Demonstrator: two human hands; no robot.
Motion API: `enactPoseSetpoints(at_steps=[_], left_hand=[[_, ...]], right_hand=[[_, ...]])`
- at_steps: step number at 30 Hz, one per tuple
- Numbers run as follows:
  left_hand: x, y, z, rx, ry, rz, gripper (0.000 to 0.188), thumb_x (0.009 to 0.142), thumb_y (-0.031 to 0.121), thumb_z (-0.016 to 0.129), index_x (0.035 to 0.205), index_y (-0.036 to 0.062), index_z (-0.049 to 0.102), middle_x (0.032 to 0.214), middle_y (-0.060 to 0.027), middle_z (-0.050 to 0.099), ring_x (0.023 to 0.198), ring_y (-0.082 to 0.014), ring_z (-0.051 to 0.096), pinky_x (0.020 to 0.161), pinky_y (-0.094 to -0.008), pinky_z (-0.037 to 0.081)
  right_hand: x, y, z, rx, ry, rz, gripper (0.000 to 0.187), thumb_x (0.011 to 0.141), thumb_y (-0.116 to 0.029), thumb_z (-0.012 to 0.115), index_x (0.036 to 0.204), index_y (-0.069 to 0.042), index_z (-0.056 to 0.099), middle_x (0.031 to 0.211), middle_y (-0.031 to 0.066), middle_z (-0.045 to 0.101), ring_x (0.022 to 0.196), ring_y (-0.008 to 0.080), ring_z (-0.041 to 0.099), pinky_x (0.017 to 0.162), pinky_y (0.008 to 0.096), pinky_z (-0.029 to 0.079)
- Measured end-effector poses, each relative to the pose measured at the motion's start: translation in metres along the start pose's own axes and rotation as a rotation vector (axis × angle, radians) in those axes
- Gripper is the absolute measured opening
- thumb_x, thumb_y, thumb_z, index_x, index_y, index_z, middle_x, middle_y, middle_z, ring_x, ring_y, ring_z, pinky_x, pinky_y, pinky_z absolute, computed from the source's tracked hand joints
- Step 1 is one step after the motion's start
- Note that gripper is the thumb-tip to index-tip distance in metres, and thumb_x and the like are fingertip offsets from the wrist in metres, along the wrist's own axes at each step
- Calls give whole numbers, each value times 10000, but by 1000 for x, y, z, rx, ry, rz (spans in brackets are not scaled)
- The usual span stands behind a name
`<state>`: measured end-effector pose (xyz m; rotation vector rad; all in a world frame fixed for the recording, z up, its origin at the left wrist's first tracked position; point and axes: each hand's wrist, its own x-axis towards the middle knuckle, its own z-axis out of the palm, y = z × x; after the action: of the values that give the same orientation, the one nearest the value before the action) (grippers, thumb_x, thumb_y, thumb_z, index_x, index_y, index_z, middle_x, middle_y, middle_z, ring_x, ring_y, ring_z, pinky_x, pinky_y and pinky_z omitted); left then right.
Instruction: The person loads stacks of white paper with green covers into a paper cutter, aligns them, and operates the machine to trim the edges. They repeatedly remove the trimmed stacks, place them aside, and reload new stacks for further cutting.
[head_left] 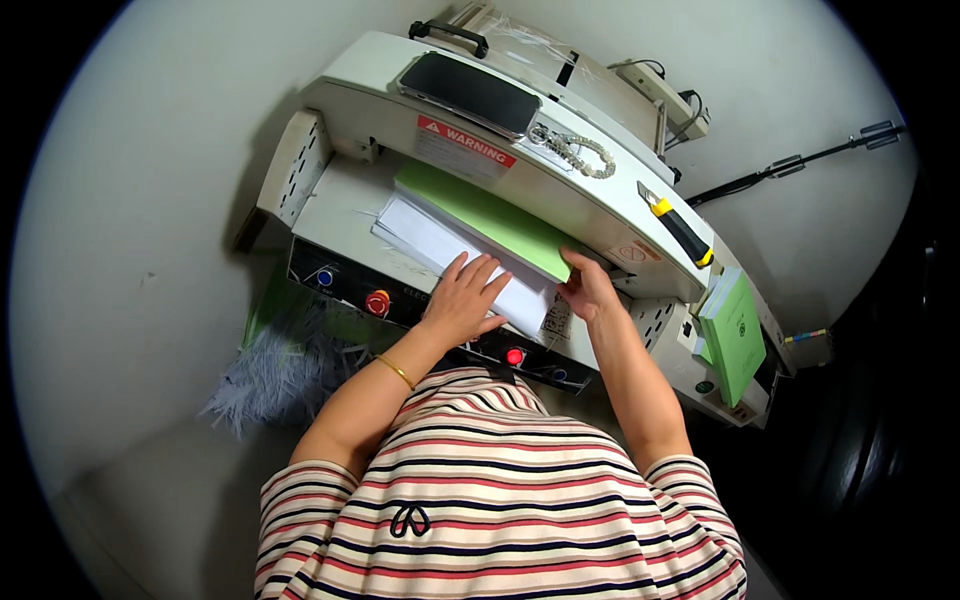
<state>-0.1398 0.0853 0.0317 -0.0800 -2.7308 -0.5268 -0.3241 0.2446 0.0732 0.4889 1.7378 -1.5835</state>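
Observation:
A stack of white paper (418,232) with a light green cover sheet (482,219) lies slantwise in the opening of a paper cutting machine (340,195). The green sheet is along the far side, partly under the machine's front beam. My left hand (464,302) rests on the near part of the white paper, fingers stretched out over it. At the stack's right end, my right hand (592,290) grips the corner of the green cover between thumb and fingers. What lies under its fingertips is partly hidden.
On the machine's top lie a phone (470,93), a beaded bracelet (590,160) and a yellow-black utility knife (680,228). Green booklets (735,335) stand at the right. A red stop button (377,302) and a lit red button (515,356) face me. Shredded paper (285,375) hangs at the left.

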Motion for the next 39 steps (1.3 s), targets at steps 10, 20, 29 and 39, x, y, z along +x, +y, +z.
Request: enactPoseSetpoints(at_steps=[10, 20, 29, 39], left_hand=[[-9, -7, -3, -25, 19, 8, 622, 769, 448, 716, 1272, 115, 566, 1291, -139, 495, 1268, -276, 440, 1124, -464, 264], [-13, -8, 2, -23, 90, 15, 624, 757, 443, 716, 1267, 115, 568, 1293, -110, 505, 1278, -255, 437, 1128, -457, 254], [-10, -5, 0, -28, 58, -6, 576, 754, 445, 705, 1193, 86, 604, 1261, -136, 543, 1254, -260, 456, 1117, -464, 267], [-3, -3, -3, 9, 24, 32, 656, 716, 417, 731, 1227, 44, 559, 1244, -126, 544, 1214, -299, 467, 1094, -488, 294]], right_hand=[[-31, 4, 23, 223, -77, -28, 96, 869, -158, 659, 898, -77, 617, 706, -14, 562, 600, 99, 469, 589, 264, 402], [-14, 1, 19, 421, -240, 45, 310, 902, -213, 630, 1145, -36, 553, 1081, 126, 623, 960, 260, 634, 841, 424, 559], [-17, 10, 39, 186, -249, 52, 304, 945, -226, 565, 1200, -64, 539, 1122, 109, 604, 1034, 253, 578, 943, 420, 500], [-54, 17, 72, 437, -312, 83, 314, 943, -117, 559, 1198, 56, 502, 1152, 192, 582, 1019, 322, 625, 892, 459, 580]])
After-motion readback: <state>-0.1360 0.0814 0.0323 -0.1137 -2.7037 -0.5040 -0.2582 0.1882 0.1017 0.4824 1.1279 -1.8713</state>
